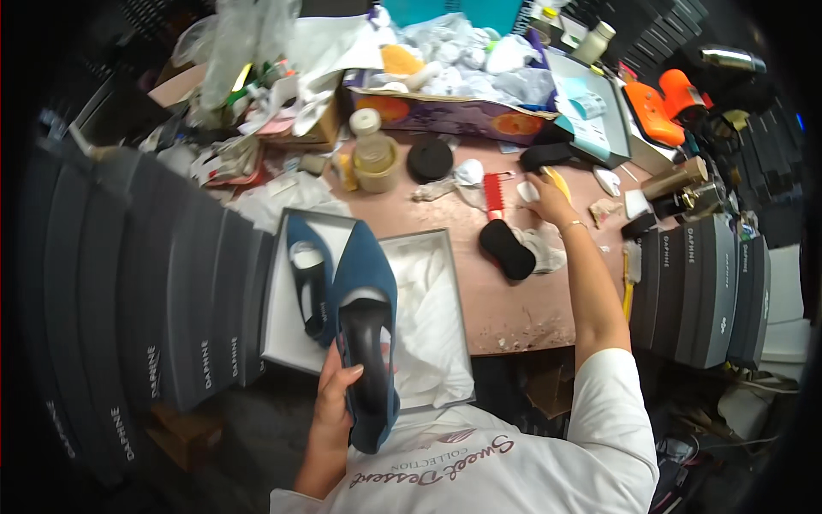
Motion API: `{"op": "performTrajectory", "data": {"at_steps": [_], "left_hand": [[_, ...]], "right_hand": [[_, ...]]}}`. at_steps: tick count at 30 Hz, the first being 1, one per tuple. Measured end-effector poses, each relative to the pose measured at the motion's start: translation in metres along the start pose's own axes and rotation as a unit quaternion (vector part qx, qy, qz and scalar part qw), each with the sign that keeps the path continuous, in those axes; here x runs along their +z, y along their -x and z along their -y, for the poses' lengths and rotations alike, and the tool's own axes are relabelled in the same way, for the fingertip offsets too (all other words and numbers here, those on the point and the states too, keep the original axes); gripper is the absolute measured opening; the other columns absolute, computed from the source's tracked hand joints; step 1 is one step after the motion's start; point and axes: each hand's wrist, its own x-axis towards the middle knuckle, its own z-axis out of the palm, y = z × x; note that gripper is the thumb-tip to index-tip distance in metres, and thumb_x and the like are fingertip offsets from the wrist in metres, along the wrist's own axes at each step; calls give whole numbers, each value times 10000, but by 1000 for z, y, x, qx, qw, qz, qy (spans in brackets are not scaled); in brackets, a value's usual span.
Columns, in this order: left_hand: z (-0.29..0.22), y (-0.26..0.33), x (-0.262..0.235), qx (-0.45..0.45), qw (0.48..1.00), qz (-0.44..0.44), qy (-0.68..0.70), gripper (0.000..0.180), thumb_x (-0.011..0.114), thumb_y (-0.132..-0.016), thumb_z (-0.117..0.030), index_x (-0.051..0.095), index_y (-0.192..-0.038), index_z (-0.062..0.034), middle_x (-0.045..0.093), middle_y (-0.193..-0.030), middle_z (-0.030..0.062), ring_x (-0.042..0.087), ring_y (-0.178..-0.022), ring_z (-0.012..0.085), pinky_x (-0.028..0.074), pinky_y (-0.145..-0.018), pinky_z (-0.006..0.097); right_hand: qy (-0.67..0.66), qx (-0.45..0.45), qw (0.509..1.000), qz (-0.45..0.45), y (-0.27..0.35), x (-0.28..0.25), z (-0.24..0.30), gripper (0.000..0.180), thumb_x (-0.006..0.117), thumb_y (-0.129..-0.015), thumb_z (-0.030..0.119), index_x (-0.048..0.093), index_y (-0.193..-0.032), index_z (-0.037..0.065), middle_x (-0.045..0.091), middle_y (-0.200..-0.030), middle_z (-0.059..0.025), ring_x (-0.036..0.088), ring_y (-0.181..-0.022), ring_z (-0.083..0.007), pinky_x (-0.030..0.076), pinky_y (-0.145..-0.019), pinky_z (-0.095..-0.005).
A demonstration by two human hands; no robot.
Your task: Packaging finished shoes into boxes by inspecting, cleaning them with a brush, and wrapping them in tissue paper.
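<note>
In my left hand [334, 398] is a blue pointed-toe shoe [365, 257] with a black insole, held around its heel half with the toe pointing away from me. Its mate, a second blue shoe [298, 233], lies just to the left in an open grey-rimmed shoebox [462, 317] lined with white tissue paper [418, 295]. My right arm stretches across the table, and my right hand [552, 204] closes its fingers around a small white pad [528, 192]. Right beside that hand are a yellow strip [558, 182] and a black cloth-like piece [548, 155].
A red brush [494, 193], a black sponge-like pad [507, 250], a round black tin [430, 160] and a capped bottle [373, 154] stand on the pink table [514, 325]. Grey shoeboxes [184, 274] are stacked at both sides. Behind is a purple box [454, 116] of crumpled paper.
</note>
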Motion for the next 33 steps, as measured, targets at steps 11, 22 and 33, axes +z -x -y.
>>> {"op": "performTrajectory", "data": {"at_steps": [11,22,33], "left_hand": [[16,-19,26,-32,999,34,25,397,496,-941,-112,405,-1326,-83,575,-1158,104,634,-956,203,551,-790,334],[66,29,15,57,997,49,-7,448,397,-967,-178,330,-1403,-101,555,-1224,102,636,-1000,234,546,-812,340],[103,81,-13,152,969,74,-180,569,460,-944,-172,240,-1421,45,436,-1309,158,456,-1148,192,372,-992,296]], "right_hand": [[-143,-3,973,-182,32,-51,15,241,669,-808,130,599,-1020,41,639,-834,-163,633,-766,-299,489,-689,-407],[-226,-272,903,-245,252,-70,279,406,588,-754,-62,611,-1153,10,636,-925,-107,611,-853,-280,478,-760,-350],[-91,-357,910,-192,266,-25,322,207,597,-739,140,607,-924,48,576,-878,-87,568,-848,-257,449,-724,-357]]}}
